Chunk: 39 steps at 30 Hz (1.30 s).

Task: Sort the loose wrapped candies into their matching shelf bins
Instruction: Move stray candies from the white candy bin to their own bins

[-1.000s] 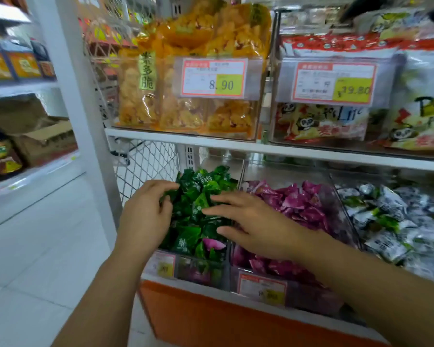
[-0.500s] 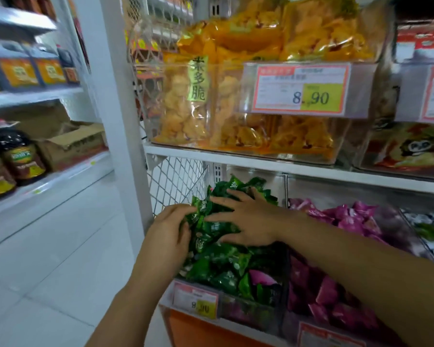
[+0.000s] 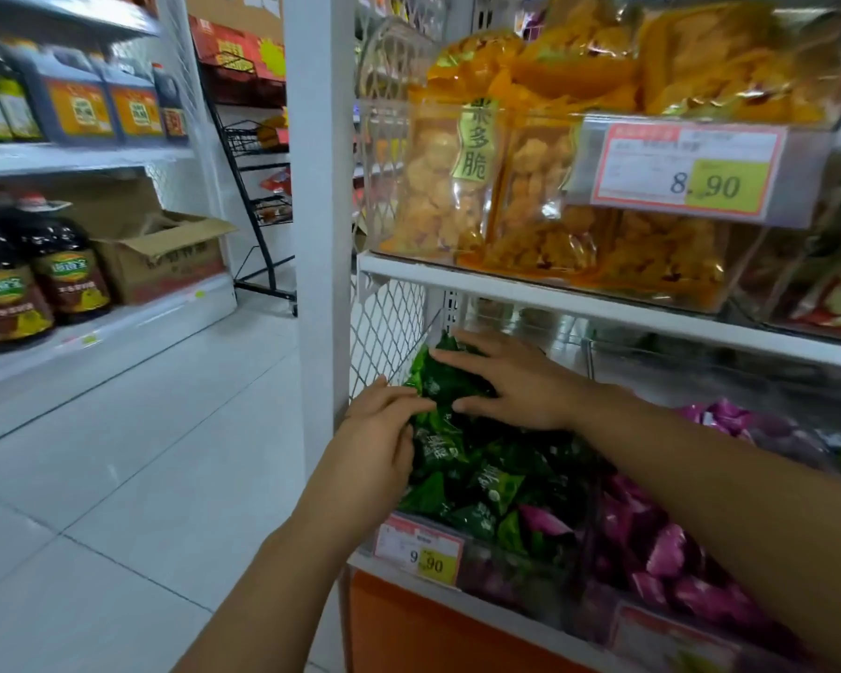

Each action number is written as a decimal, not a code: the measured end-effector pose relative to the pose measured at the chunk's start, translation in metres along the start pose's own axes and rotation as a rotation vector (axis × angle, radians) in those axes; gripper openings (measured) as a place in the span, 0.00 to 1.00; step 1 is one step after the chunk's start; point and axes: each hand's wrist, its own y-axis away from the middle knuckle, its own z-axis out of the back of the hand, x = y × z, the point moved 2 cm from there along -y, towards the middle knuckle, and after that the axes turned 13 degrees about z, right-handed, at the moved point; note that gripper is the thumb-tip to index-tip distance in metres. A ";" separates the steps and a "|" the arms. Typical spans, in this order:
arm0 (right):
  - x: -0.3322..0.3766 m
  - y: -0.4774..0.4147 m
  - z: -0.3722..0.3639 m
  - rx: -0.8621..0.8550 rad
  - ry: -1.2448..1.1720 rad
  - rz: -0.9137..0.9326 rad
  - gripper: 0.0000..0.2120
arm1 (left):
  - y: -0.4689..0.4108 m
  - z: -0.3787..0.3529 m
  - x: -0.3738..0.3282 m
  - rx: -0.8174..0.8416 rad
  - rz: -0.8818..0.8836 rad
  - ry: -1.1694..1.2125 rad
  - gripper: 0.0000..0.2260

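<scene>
A clear shelf bin (image 3: 515, 573) holds a heap of green wrapped candies (image 3: 481, 473). One stray purple candy (image 3: 542, 522) lies among them near the front. To the right, a second bin is filled with purple candies (image 3: 671, 551). My left hand (image 3: 375, 444) is at the left edge of the green heap, its fingers curled around green wrappers. My right hand (image 3: 511, 381) lies flat with spread fingers on the back of the green heap, its forearm crossing over the purple bin.
The upper shelf (image 3: 554, 293) with bagged yellow snacks (image 3: 545, 196) hangs close above my hands. A white upright post (image 3: 319, 235) and wire mesh stand just left of the bin. Oil bottles (image 3: 35, 284) and a cardboard box line the shelving across the tiled aisle.
The view has swung left and closer. My right hand slid from the purple bin's edge to the back of the green heap. My left hand stayed at the heap's left side.
</scene>
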 end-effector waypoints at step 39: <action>0.055 0.143 0.012 -0.423 -0.175 -0.253 0.11 | 0.008 -0.023 -0.040 0.255 -0.171 -0.055 0.12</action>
